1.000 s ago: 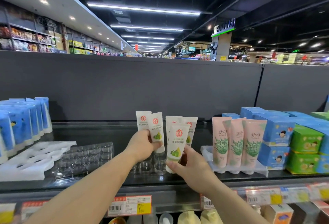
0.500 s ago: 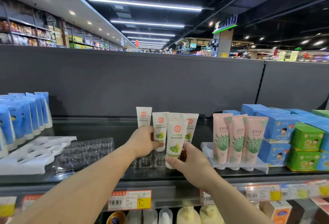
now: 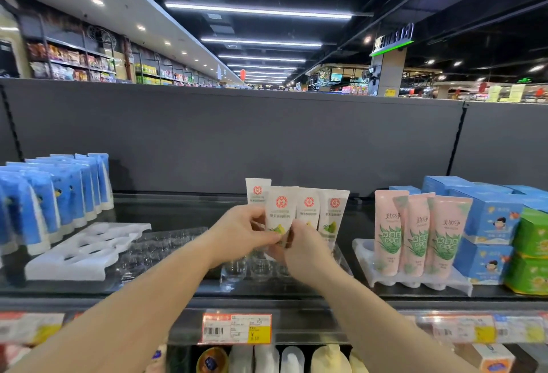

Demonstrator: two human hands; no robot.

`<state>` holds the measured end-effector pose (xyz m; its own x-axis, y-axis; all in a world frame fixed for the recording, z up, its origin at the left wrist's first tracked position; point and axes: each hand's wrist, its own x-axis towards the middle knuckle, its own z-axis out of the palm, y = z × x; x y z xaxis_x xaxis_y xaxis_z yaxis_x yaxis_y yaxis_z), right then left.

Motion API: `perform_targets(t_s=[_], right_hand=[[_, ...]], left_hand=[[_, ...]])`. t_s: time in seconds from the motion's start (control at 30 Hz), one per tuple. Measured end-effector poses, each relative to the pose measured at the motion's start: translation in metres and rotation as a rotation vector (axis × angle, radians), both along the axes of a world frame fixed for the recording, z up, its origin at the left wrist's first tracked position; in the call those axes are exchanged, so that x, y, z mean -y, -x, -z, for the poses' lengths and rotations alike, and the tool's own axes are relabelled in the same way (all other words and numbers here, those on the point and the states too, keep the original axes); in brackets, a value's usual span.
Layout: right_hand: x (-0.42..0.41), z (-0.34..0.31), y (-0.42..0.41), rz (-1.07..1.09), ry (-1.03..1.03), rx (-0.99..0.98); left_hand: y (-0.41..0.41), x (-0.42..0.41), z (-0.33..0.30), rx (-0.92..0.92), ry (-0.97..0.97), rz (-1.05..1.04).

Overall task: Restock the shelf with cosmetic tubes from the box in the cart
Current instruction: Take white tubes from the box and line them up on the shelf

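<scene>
Several white cosmetic tubes with a red round logo stand upright at the middle of the black shelf (image 3: 184, 289). The front white tube (image 3: 281, 207) is gripped at its lower end by both hands. My left hand (image 3: 240, 231) pinches it from the left, and my right hand (image 3: 304, 249) holds it from the right and below. Three more white tubes (image 3: 334, 209) stand just behind and to the right, over a clear plastic holder (image 3: 237, 275). The tubes' caps are hidden by my hands. The cart and its box are out of view.
Blue tubes (image 3: 47, 194) line the shelf's left end. An empty white foam tray (image 3: 86, 249) and a clear tray (image 3: 166, 243) lie left of my hands. Pink tubes (image 3: 418, 231), blue boxes (image 3: 489, 218) and green boxes (image 3: 530, 254) stand on the right. A grey back panel (image 3: 267, 141) closes the shelf.
My two hands have come together at the base of the front white tube. The white tubes now stand closer together in one cluster. The view has tilted slightly.
</scene>
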<state>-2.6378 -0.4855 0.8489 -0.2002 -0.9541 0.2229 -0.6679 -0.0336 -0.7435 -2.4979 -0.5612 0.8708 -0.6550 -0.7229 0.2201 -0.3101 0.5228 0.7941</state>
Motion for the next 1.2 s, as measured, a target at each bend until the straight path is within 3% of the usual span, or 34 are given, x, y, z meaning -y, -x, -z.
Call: perform_targets(t_s=[0.17,0.37,0.67,1.03,1.2], right_hand=[[-0.006,0.009,-0.002,0.086,-0.07,-0.216],[-0.018,0.018,-0.002,0.027,-0.108,-0.503],[-0.018,0.019,-0.001,0.024,-0.127,-0.515],[-0.017,0.02,-0.001,0.016,-0.132,-0.521],[-0.018,0.019,0.0,0.009,-0.137,-0.505]], left_hand=[[-0.017,0.04,0.004,-0.058,-0.077,-0.2],[-0.001,0.063,0.015,-0.04,-0.092,-0.196],[0.004,0.062,0.017,-0.011,-0.096,-0.067],[0.006,0.057,0.017,0.153,-0.011,-0.051],[0.005,0.051,0.018,0.131,-0.045,-0.09]])
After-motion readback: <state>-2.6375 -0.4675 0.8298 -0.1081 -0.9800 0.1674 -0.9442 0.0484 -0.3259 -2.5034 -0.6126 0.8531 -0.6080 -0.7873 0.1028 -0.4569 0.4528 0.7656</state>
